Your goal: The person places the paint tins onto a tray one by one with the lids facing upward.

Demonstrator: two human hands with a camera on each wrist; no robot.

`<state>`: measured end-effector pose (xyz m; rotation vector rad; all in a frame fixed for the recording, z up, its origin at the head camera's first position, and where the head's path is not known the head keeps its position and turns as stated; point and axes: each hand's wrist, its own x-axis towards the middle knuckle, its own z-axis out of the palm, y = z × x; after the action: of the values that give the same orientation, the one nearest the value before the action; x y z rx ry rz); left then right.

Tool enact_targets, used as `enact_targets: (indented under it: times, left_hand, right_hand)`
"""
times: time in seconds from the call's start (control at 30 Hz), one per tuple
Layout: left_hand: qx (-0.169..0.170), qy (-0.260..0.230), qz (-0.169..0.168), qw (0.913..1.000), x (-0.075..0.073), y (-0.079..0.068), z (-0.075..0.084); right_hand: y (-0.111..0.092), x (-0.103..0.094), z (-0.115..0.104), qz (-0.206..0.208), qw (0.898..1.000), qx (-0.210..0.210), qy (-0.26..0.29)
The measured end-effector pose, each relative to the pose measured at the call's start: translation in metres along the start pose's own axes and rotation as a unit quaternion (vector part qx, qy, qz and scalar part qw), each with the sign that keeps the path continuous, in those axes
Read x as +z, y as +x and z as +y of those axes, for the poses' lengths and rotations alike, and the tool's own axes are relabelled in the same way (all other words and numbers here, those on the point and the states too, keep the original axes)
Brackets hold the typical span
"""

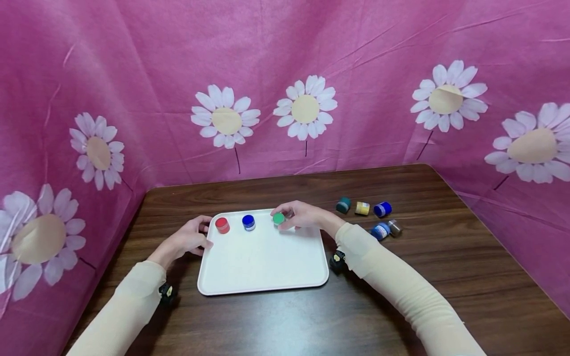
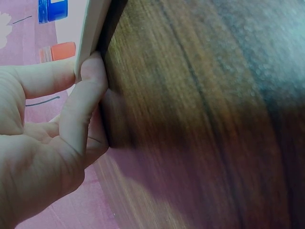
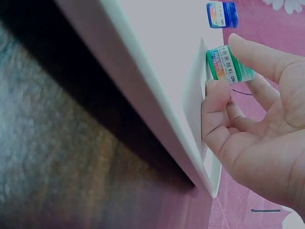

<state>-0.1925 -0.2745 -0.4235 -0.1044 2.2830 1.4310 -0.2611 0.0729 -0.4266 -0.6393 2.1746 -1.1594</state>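
A white rectangular tray [image 1: 262,262] lies on the table. My left hand [image 1: 189,237] grips its left rim, thumb at the top of the edge and fingers against its outer side in the left wrist view. Along the tray's far side stand a red paint jar [image 1: 222,225] and a blue paint jar [image 1: 248,223]. To their right, my right hand [image 1: 305,215] holds a green paint jar [image 3: 223,67] between thumb and fingers, its base right at the tray surface. The green lid [image 1: 278,218] faces up, and the label shows in the right wrist view.
Right of the tray, several jars lie on the brown wooden table [image 1: 445,257]: dark green [image 1: 343,205], yellow [image 1: 362,208], dark blue [image 1: 382,209], lighter blue [image 1: 380,231] and greyish brown [image 1: 395,228]. A pink flowered cloth [image 1: 365,44] hangs behind and at the sides.
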Motion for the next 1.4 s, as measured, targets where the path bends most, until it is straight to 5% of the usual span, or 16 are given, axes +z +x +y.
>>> enact_targets:
  times: [1.4]
  left_hand:
    - [-0.001,-0.003,0.002,1.0,0.0007,0.002,-0.0019]
  right_hand:
    - [0.001,0.0017,0.0039,0.017,1.0,0.009,0.012]
